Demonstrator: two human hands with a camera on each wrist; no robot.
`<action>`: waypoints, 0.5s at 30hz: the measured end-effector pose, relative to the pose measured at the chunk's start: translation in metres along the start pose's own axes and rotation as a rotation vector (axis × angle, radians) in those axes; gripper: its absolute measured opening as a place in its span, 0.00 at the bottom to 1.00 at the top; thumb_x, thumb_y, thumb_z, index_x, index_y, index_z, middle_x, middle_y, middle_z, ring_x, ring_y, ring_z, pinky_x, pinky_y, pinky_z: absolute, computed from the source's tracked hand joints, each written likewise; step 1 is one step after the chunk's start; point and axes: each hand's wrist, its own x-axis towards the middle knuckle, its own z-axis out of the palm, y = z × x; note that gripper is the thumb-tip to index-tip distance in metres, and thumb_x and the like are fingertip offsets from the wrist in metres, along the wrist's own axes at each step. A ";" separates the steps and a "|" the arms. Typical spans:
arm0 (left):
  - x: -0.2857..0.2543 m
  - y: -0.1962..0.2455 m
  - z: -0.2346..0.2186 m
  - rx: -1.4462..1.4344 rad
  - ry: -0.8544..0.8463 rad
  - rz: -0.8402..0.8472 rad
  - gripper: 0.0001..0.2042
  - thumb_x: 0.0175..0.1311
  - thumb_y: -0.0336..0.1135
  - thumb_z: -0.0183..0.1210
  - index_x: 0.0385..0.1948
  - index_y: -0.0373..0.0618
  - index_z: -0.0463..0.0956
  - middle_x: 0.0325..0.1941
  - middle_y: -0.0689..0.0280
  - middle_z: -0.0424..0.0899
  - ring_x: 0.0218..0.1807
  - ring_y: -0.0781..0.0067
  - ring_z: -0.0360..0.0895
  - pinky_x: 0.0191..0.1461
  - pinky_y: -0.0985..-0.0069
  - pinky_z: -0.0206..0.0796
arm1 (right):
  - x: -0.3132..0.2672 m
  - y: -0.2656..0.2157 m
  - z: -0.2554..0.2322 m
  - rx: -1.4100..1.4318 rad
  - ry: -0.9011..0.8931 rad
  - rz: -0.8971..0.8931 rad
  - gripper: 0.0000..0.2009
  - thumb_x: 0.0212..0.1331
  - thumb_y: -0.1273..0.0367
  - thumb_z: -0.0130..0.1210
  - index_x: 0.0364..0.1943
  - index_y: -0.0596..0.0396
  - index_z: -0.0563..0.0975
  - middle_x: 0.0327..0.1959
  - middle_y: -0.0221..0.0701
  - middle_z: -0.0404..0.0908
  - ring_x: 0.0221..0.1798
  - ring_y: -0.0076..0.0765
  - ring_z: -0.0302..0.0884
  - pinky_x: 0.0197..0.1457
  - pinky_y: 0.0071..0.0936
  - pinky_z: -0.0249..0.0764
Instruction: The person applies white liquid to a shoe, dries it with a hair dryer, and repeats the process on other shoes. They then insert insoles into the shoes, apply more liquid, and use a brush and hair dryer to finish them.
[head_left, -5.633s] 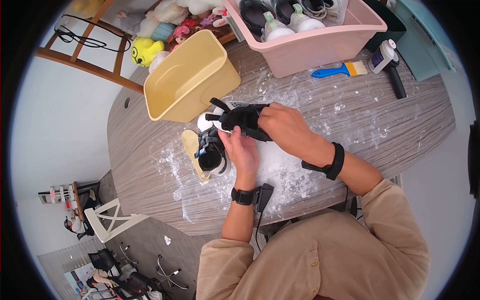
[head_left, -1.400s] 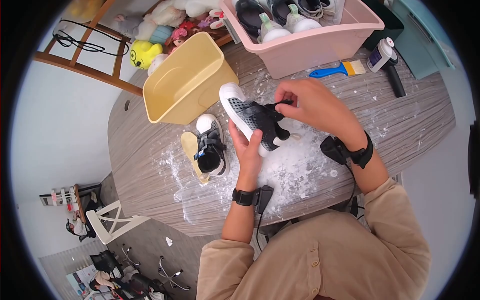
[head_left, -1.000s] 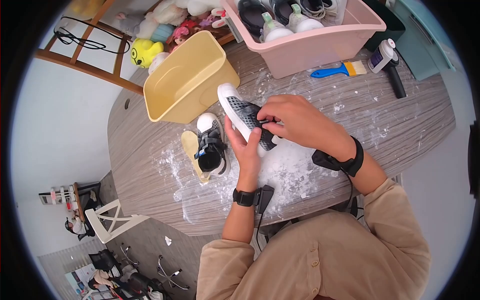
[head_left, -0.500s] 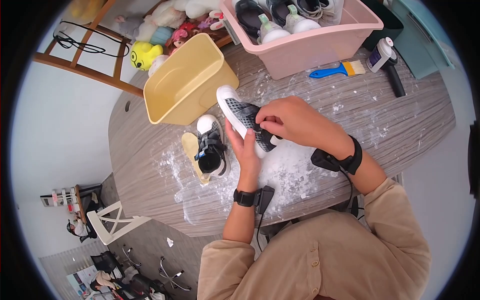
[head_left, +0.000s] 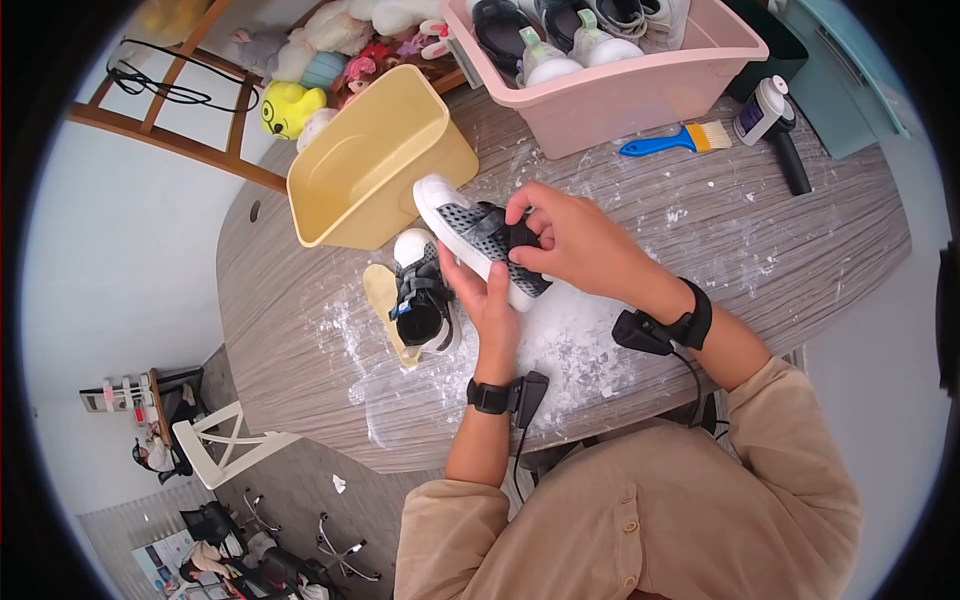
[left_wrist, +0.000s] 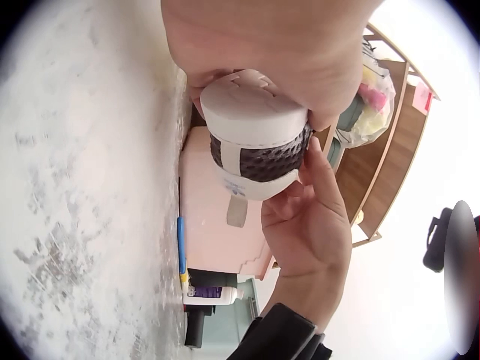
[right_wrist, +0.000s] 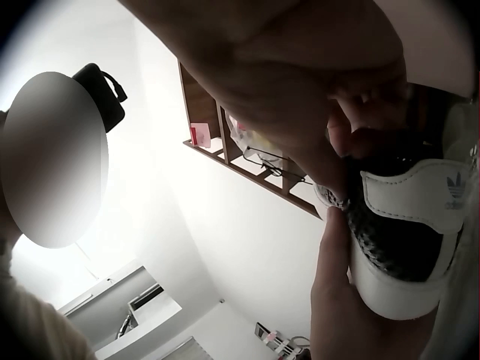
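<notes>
A black and white sneaker (head_left: 458,222) is held up over the table, its white toe pointing up and left. My left hand (head_left: 486,308) grips it from below, thumb along its side. At the shoe's opening my right hand (head_left: 568,238) pinches a black strap between curled fingers and thumb. The left wrist view shows the sneaker's white sole and heel (left_wrist: 259,120), with a light pull loop (left_wrist: 236,211) hanging from it. The matching sneaker (head_left: 420,290) stands on the table to the left, beside a cream insole (head_left: 382,292).
White powder (head_left: 580,340) is scattered over the wood-grain table (head_left: 300,380). Behind stand a yellow bin (head_left: 450,160) and a pink bin (head_left: 640,95) holding several shoes. A blue-handled brush (head_left: 660,145), a white bottle (head_left: 762,110) and a black-handled object (head_left: 792,165) lie at the back right.
The sneaker has turned from opening-up to side-on, and lately its toe has shifted left and down. The right hand has moved from inside the shoe to the strap, its fingers now spread wider.
</notes>
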 end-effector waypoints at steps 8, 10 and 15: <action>-0.001 0.000 -0.001 -0.082 -0.059 -0.032 0.39 0.62 0.41 0.58 0.68 0.43 0.40 0.67 0.57 0.57 0.66 0.64 0.59 0.68 0.67 0.52 | -0.004 -0.009 -0.002 -0.047 -0.035 -0.102 0.10 0.50 0.73 0.59 0.35 0.57 0.72 0.19 0.31 0.76 0.21 0.27 0.71 0.26 0.26 0.67; -0.001 0.006 0.003 -0.164 -0.072 -0.091 0.38 0.63 0.41 0.58 0.68 0.44 0.41 0.66 0.58 0.58 0.65 0.64 0.60 0.67 0.67 0.54 | -0.006 -0.020 -0.013 -0.059 -0.050 -0.053 0.08 0.51 0.72 0.59 0.35 0.57 0.74 0.19 0.31 0.77 0.21 0.26 0.72 0.26 0.25 0.67; -0.002 0.009 0.004 -0.347 -0.079 -0.228 0.34 0.66 0.40 0.53 0.68 0.48 0.43 0.65 0.58 0.61 0.64 0.62 0.64 0.66 0.65 0.58 | 0.001 -0.012 -0.041 0.009 0.077 -0.025 0.07 0.56 0.71 0.57 0.38 0.56 0.75 0.21 0.26 0.78 0.23 0.14 0.68 0.28 0.16 0.65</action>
